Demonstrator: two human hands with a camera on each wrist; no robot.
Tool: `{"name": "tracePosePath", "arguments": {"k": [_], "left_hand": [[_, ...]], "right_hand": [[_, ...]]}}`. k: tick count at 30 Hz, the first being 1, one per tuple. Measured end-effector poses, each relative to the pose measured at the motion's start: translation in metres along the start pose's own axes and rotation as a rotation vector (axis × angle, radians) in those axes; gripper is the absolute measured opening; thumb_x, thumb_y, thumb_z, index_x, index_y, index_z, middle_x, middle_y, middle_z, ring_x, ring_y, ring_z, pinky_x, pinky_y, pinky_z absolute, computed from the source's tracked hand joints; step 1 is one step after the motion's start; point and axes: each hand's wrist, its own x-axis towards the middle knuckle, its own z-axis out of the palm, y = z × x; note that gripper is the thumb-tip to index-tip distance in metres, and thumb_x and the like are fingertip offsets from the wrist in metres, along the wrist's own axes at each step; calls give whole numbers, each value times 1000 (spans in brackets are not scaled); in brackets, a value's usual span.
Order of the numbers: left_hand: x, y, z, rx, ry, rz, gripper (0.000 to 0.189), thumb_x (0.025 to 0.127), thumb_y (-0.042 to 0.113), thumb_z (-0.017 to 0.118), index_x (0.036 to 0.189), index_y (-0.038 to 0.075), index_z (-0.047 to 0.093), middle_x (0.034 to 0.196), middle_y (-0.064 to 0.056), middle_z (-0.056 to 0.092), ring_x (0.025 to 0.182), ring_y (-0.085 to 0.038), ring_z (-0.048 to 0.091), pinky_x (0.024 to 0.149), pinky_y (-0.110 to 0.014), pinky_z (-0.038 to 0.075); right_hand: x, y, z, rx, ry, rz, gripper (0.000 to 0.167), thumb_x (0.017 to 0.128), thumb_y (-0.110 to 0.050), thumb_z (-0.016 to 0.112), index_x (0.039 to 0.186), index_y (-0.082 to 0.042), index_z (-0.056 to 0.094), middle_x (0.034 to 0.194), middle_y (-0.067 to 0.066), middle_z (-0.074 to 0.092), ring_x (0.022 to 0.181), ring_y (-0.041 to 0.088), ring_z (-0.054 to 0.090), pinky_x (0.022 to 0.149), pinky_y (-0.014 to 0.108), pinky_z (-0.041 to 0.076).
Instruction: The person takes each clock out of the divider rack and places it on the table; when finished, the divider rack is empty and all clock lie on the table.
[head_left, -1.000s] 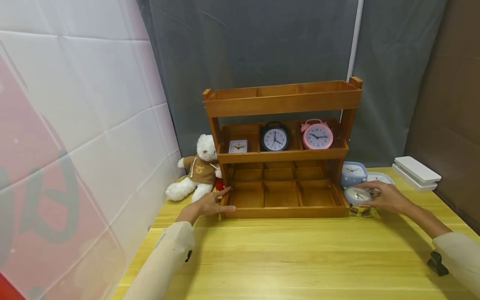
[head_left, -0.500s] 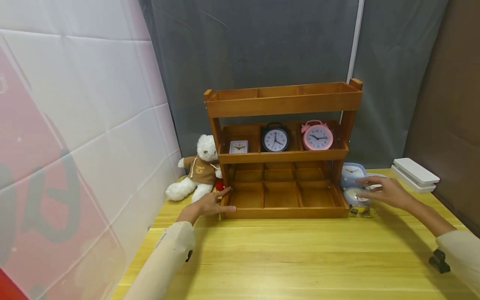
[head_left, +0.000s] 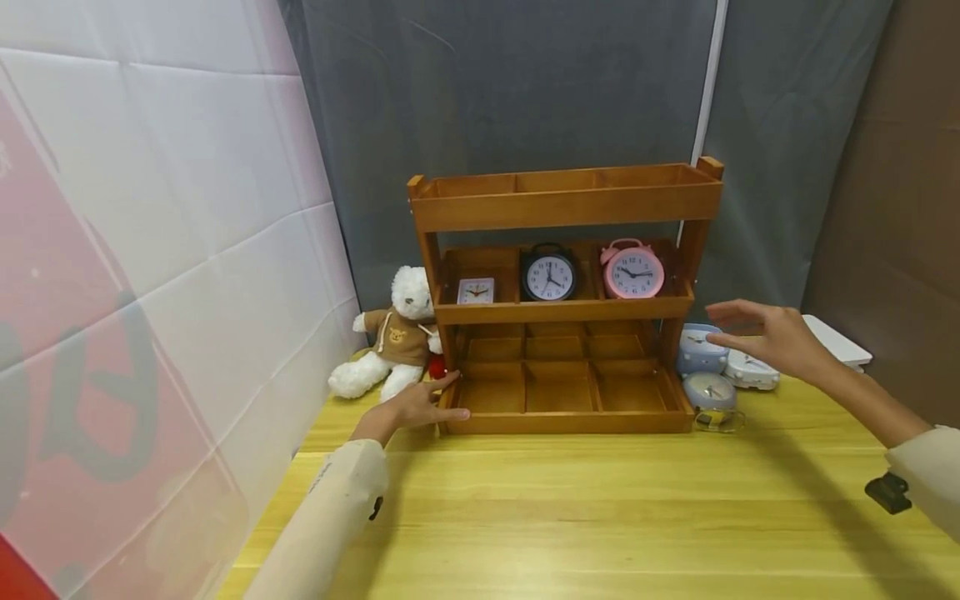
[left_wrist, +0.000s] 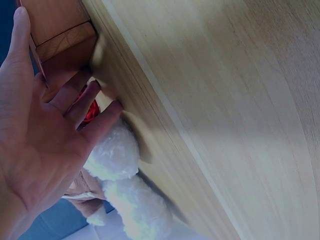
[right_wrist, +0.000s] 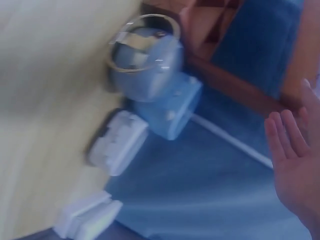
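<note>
My left hand (head_left: pixel 408 408) rests at the lower left corner of the wooden shelf (head_left: pixel 562 312), fingers extended by its side panel and thumb along its front. In the left wrist view those fingers (left_wrist: pixel 102 122) look loosely straight. My right hand (head_left: pixel 783 342) is raised in the air right of the shelf, fingers apart from the thumb, holding nothing. Below and left of it stand a round grey-blue clock (head_left: pixel 710 390) with a thin metal loop, a blue square clock (head_left: pixel 699 348) and a white clock (head_left: pixel 750 372).
The shelf's middle tier holds a small white clock (head_left: pixel 476 292), a black alarm clock (head_left: pixel 549 277) and a pink alarm clock (head_left: pixel 634 273). A white teddy bear (head_left: pixel 401 337) in a brown hoodie sits left of the shelf. A flat white object (head_left: pixel 836 340) lies at the far right.
My right hand has let go of the round grey-blue clock and lifted up and to the right, uncovering the clocks beside the shelf. My left hand has stayed at the shelf corner.
</note>
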Motion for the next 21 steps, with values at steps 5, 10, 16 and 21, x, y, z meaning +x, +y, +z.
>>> {"name": "tracePosePath", "arguments": {"k": [5,10,16,21], "left_hand": [[0,0,0,0,3,1,99,90,67,70,167,22,27,159,-26,41,143,-43,44,114,-58,39],[0,-1,-1,0,1,1,100,89,68,70,167,22,27,157,-27,44,140,-42,49,113,-58,40],[0,-2,-1,-4,-1,6,100,89,68,70,167,21,27,158,-26,43,142,-42,46,114,-58,39],[1,-1,-1,-6,-4,2,100,89,68,70,167,22,27,159,-25,42,142,-42,46,114,-58,39]], "right_hand": [[19,-22,-8,9,68,-29,47,83,2,85,127,-6,73,110,13,76,92,-16,63,75,7,51],[38,-37,-9,-2,78,-8,46,86,-4,84,131,-4,71,113,16,76,94,-12,64,78,3,48],[60,-48,-8,-51,47,62,49,91,-18,84,136,-5,67,119,17,74,98,28,75,74,3,46],[77,-56,-6,-60,4,120,52,93,-24,81,139,-4,64,122,21,72,102,41,73,78,26,59]]}}
